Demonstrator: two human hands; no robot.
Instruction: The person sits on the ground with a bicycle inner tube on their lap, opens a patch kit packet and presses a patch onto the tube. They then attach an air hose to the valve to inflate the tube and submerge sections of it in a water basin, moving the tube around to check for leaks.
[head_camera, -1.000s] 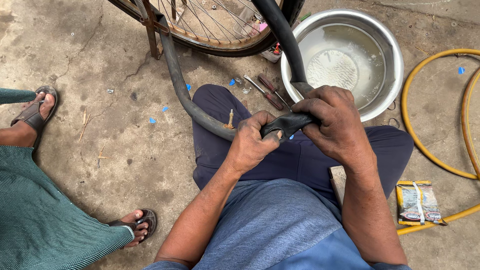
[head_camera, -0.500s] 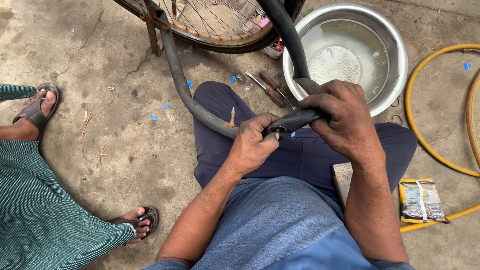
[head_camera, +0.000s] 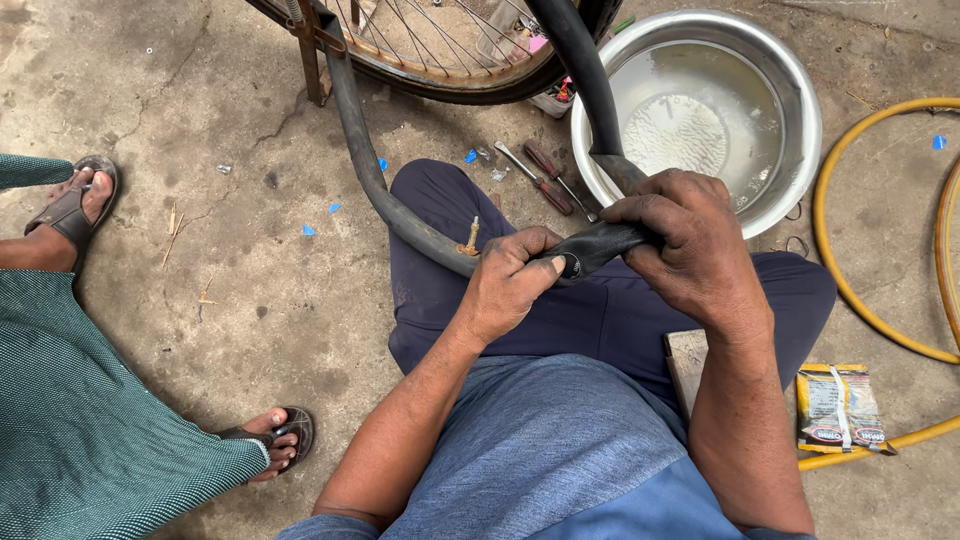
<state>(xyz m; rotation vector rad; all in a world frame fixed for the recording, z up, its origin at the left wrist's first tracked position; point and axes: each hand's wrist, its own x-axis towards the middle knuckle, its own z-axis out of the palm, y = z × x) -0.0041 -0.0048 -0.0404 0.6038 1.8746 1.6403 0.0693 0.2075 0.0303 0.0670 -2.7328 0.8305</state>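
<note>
matte black rubber tube (head_camera: 590, 245), hand-pinched

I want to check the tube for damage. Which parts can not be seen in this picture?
- Black inner tube: the pinched stretch lies under the right hand and left hand, head view.
- Bicycle wheel: cut off by the top edge.
- Yellow hose: cut off by the right edge.
- Screwdrivers: tips hidden behind the tube.

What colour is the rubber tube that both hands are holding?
The tube is black, seen best in the head view, pinched between the left hand and the right hand.
</note>
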